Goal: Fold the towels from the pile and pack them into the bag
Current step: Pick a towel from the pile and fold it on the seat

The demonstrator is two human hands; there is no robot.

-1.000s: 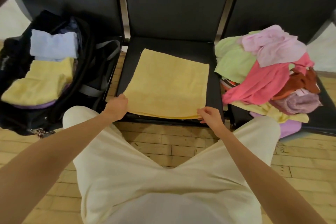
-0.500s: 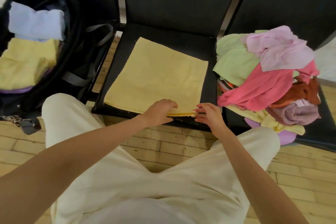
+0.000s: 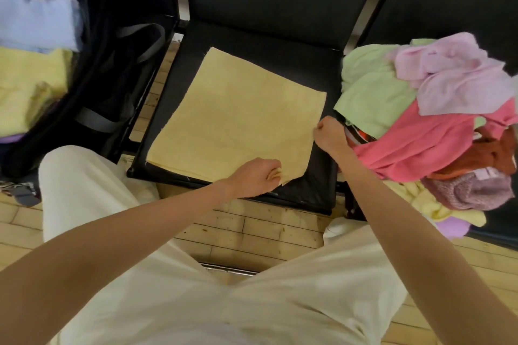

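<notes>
A pale yellow rectangular cloth towel, folded flat, lies on the black padded seat of the middle chair, its near edge along the seat front. The left hand has its fingers curled round the towel's near right corner, which is lifted slightly off the seat. The right hand is closed at the towel's right edge, partway up; fingers are curled and appear to pinch that edge, though the contact itself is hard to confirm. On the chair to the right sits an unfolded pile of towels in light green, pale pink, bright pink, rust, mauve and yellow. To the left, an open black fabric bag holds a folded light blue towel above a folded yellow towel. Cream trousers fill the foreground over a pale wooden floor.
</notes>
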